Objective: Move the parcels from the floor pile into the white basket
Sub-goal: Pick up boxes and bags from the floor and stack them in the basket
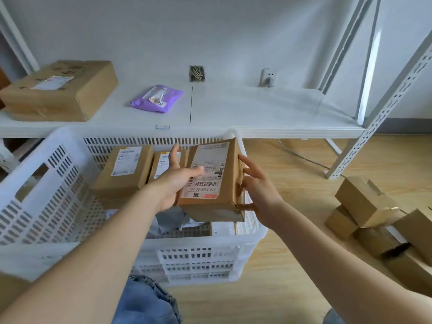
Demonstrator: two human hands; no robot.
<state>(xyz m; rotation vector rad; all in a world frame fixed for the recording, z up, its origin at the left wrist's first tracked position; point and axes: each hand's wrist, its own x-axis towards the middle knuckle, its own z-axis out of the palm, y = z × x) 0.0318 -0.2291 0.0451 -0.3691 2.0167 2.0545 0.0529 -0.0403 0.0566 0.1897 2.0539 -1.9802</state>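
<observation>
Nearest, the left hand [174, 183] grips the small brown cardboard parcel with a white barcode label [211, 181] from its left side, thumb across the label, while the right hand [256, 190] steadies its right edge with fingers spread and nearly straight. The parcel hangs tilted above the right end of the white slotted plastic basket [58, 188], close to the rim. Let go here, it could catch that rim and tip out onto the wooden floor, or land crooked on the two labelled brown boxes [124, 171] standing inside. More brown boxes in the floor pile [367, 206] wait at right. Beyond, the white shelf [257, 108] carries a large carton [60, 90] and a purple mailer bag [156, 98].
</observation>
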